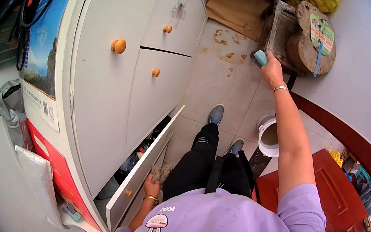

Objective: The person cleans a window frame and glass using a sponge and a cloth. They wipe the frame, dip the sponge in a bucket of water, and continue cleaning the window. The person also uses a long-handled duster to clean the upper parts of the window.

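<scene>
A person in a lavender T-shirt (232, 222) has the right hand (272, 71) closed around a pale-blue cylindrical object (261, 58), held out in front of a worn wooden stool (281, 27). The left hand (151, 187), fingers curled, meets a crumpled beige cloth-like item (162, 172) beside an open white drawer (137, 179); whether it grips cannot be told. A careless sidestep could tip the white bucket (269, 152) of murky liquid (270, 136) near the right shoe (235, 146).
</scene>
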Demonstrator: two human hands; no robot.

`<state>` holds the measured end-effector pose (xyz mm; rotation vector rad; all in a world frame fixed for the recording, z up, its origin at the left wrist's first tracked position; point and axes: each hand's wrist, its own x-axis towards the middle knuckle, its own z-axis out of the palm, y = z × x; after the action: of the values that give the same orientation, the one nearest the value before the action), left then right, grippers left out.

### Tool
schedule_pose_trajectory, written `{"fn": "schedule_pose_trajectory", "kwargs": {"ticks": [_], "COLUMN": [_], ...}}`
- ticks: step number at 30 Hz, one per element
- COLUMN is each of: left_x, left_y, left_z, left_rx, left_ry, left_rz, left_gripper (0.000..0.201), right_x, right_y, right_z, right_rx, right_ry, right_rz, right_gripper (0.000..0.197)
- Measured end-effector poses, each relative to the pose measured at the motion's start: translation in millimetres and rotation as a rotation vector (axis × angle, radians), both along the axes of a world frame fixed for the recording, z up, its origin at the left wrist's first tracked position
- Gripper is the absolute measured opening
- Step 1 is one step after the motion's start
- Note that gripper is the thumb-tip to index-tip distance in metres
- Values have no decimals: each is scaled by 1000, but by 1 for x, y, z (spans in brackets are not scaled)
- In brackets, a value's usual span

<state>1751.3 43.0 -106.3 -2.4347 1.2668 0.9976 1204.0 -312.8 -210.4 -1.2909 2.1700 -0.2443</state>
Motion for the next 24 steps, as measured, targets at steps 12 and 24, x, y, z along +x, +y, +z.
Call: {"fn": "schedule_pose_trajectory", "kwargs": {"ticks": [12,24], "left_x": [10,12], "left_y": [6,2], "left_z": [-8,-9], "left_rx": [-7,-14], "left_ry": [11,39], "left_rz": [6,-4], "left_gripper": [37,37], "right_x": [-4,35], "right_y": [-1,-9], "right_z": [5,0], "right_rx": [-78,-130], "right_ry": [14,-220], "right_rz": [-112,-81], "right_gripper": [39,45]}}
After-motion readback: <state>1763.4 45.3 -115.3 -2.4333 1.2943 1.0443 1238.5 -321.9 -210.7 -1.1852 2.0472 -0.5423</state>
